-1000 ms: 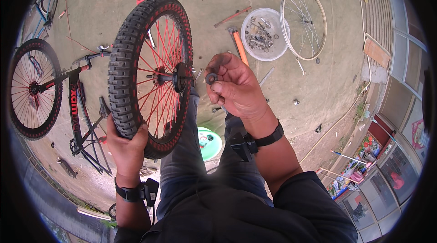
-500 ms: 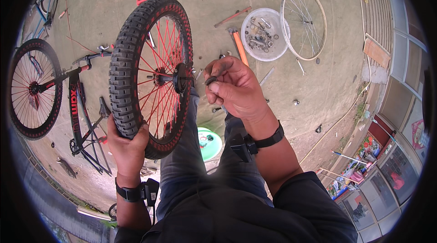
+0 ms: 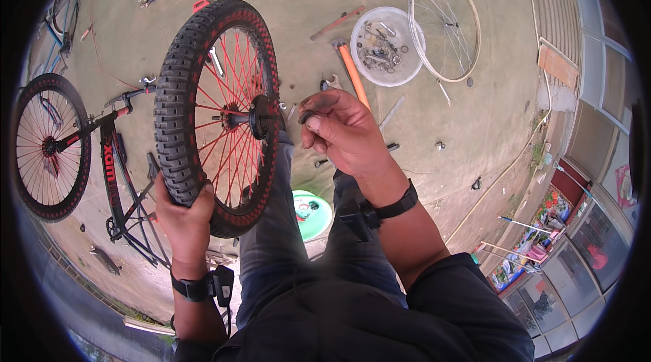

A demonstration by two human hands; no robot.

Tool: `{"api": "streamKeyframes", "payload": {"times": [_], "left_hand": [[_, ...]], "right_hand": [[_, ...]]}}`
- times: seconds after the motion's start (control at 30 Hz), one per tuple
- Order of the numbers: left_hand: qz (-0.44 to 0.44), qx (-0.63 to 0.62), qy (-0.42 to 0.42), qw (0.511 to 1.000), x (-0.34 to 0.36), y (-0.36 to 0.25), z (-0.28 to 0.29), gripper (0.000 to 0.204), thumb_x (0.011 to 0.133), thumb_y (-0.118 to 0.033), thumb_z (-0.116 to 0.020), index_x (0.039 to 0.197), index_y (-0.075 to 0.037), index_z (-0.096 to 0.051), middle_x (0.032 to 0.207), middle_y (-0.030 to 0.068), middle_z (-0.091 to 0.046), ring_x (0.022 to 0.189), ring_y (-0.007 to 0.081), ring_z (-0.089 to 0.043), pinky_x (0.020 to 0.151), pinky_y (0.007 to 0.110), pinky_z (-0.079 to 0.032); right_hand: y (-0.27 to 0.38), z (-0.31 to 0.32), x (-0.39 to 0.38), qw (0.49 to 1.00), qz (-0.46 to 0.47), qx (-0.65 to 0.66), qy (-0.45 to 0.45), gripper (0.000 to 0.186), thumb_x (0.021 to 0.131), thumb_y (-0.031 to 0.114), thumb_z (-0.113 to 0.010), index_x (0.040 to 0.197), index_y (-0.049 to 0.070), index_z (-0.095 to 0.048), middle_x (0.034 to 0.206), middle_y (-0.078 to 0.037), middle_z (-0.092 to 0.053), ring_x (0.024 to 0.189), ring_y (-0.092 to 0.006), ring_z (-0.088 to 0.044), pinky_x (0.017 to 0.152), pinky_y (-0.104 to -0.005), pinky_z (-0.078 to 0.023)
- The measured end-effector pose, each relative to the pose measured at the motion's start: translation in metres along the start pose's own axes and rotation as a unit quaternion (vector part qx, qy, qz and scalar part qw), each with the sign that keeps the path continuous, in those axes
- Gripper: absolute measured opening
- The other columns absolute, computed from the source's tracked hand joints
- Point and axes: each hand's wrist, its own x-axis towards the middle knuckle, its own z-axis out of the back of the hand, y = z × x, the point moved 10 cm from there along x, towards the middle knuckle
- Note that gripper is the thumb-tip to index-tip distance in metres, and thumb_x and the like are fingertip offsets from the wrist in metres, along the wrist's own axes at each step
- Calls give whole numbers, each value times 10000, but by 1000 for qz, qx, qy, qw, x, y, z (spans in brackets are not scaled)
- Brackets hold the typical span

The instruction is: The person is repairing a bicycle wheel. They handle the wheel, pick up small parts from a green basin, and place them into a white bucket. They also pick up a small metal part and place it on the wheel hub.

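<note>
A bicycle wheel (image 3: 178, 101) with a thick black knobby tyre and red spokes stands upright before me, a little left of centre. My left hand (image 3: 184, 216) is closed around the lower part of its tyre. At the wheel's middle is the hub, with a black disc-shaped part (image 3: 260, 118) on its right side and an axle end poking out beyond it. Just right of that axle end, my right hand (image 3: 346, 135) pinches a small dark round part (image 3: 306, 118) between thumb and fingers. The part is apart from the axle; its exact kind is too small to tell.
A whitish basin (image 3: 369, 76) of loose metal parts is on the ground, a bare wheel rim (image 3: 470, 30) leaning by it. An orange-handled tool (image 3: 354, 77) lies nearer. At left lies a black bicycle frame (image 3: 112, 179) with a wheel attached. A green dish (image 3: 313, 223) is by my legs.
The wheel and both hands appear slightly further left, along with a small shift of the whole view. My right hand has turned slightly, still pinching the small part near the axle.
</note>
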Motion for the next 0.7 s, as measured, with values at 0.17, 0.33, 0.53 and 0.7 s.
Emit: {"api": "streamKeyframes", "payload": {"times": [0.17, 0.33, 0.53, 0.7], "left_hand": [[-21, 50, 1, 999, 24, -3, -15, 339, 801, -79, -736, 1096, -18, -580, 888, 22, -644, 747, 85, -572, 709, 246, -483], [-82, 79, -4, 994, 64, -9, -50, 332, 802, -104, -747, 1079, -8, -591, 861, 14, -645, 725, 87, -568, 696, 255, -485], [-106, 114, -16, 988, 112, -6, -93, 359, 807, -141, -757, 1093, 4, -597, 854, 8, -642, 707, 80, -555, 677, 252, -477], [-136, 111, -1, 984, 141, -13, -132, 346, 821, -189, -764, 1066, -2, -607, 807, -3, -625, 680, 75, -526, 654, 250, -447]], "right_hand": [[-20, 61, -18, 992, -14, 18, -123, 140, 953, 60, -645, 1091, 60, -667, 926, -30, -688, 735, -135, -679, 553, -229, -457], [-37, 129, -52, 970, -27, 61, -233, 157, 963, 64, -634, 1115, 63, -670, 941, -28, -697, 733, -152, -677, 566, -251, -460], [-43, 196, -85, 950, 2, 74, -304, 165, 964, 95, -631, 1124, 78, -671, 928, -17, -691, 729, -140, -674, 568, -249, -435], [-50, 239, -108, 940, 21, 97, -326, 182, 967, 97, -627, 1145, 77, -659, 923, -18, -694, 717, -135, -677, 557, -244, -430]]}}
